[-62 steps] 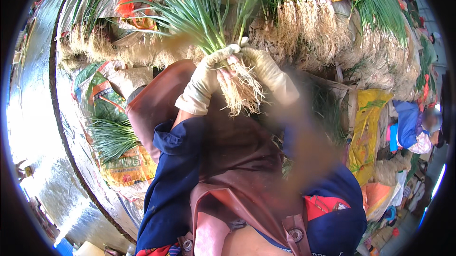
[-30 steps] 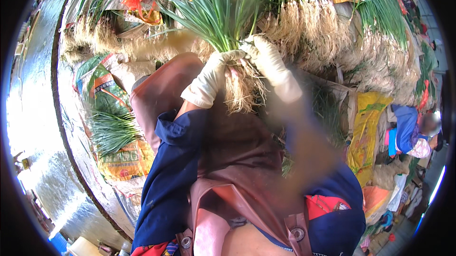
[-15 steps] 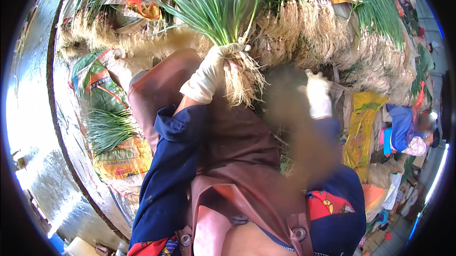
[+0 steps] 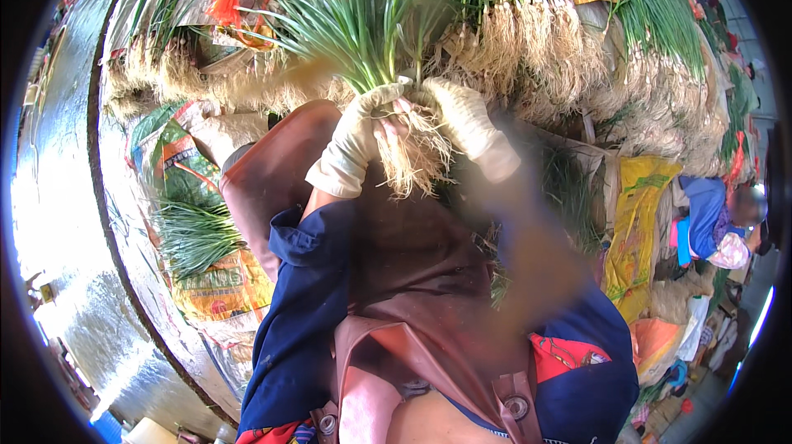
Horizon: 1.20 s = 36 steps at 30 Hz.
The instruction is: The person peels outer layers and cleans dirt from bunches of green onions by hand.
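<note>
The cream-gloved left hand [image 4: 353, 140] encloses a green-leaved, pale-rooted onion bundle [image 4: 373, 56]; the cream-gloved right hand [image 4: 464, 118] has rejoined it, grip unclear, bringing both together.

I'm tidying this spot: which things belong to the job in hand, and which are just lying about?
In hand:
- left hand, gripping the spring onions
- right hand, touching them
- likely the rows of similar plants

Apparently lying about:
- yellow sack
- orange-red plastic

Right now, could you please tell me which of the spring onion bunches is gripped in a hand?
The spring onion bunch in the gloved left hand, its roots hanging over the brown apron; the other bunches lie around it, ungripped.
</note>
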Each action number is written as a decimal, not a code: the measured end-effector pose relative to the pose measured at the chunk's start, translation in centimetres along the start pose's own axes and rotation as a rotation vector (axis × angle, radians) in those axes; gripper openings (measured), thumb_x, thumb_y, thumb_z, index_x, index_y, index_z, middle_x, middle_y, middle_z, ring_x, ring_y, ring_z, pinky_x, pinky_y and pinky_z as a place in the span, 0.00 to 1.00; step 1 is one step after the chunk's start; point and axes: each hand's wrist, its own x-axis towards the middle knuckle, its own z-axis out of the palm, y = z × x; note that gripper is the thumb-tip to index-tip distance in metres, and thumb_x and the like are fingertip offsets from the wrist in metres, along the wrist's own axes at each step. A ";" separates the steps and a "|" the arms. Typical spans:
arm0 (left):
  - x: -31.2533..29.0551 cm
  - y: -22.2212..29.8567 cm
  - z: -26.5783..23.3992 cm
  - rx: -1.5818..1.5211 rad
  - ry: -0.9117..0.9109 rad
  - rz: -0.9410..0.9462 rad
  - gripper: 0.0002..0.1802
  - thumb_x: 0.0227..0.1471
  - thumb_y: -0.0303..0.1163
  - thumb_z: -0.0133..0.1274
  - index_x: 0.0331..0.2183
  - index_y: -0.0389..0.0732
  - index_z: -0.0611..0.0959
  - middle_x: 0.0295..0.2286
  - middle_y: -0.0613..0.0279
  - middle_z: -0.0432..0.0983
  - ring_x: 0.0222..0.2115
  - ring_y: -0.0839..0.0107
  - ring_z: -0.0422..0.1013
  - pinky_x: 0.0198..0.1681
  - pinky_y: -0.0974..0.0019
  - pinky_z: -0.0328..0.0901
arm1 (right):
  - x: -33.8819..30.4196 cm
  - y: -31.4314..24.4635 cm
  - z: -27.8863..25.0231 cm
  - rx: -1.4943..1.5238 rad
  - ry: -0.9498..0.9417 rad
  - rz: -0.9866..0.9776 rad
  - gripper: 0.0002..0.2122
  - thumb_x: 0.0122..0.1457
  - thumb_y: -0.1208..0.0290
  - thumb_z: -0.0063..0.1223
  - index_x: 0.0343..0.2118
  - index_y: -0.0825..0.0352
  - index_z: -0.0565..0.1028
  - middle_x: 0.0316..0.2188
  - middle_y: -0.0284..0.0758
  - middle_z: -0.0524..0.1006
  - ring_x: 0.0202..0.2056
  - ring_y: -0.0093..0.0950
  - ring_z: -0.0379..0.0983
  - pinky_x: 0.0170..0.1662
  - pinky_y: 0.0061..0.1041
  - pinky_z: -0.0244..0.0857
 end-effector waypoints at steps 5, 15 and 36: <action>1.2 -0.1 -0.9 -0.173 -0.212 -0.066 0.15 0.47 0.26 0.50 0.40 0.32 0.75 0.38 0.53 0.74 0.27 0.73 0.72 0.22 0.76 0.67 | -0.7 0.1 0.1 0.318 0.075 0.082 0.08 0.51 0.73 0.52 0.36 0.61 0.74 0.31 0.35 0.77 0.34 0.30 0.75 0.34 0.26 0.69; 1.3 0.1 -1.5 -0.240 -0.181 0.112 0.16 0.49 0.28 0.49 0.42 0.34 0.74 0.38 0.55 0.74 0.33 0.71 0.72 0.33 0.68 0.69 | 8.9 2.2 -2.1 0.177 0.026 0.914 0.09 0.60 0.62 0.43 0.34 0.60 0.73 0.28 0.29 0.76 0.27 0.19 0.70 0.32 0.22 0.63; 1.9 0.0 -1.4 -0.130 -0.105 0.033 0.19 0.47 0.24 0.51 0.45 0.36 0.72 0.30 0.57 0.75 0.25 0.76 0.70 0.23 0.75 0.65 | 5.0 4.8 -3.7 0.169 0.130 0.942 0.11 0.58 0.62 0.45 0.37 0.62 0.74 0.26 0.32 0.76 0.25 0.22 0.69 0.32 0.21 0.65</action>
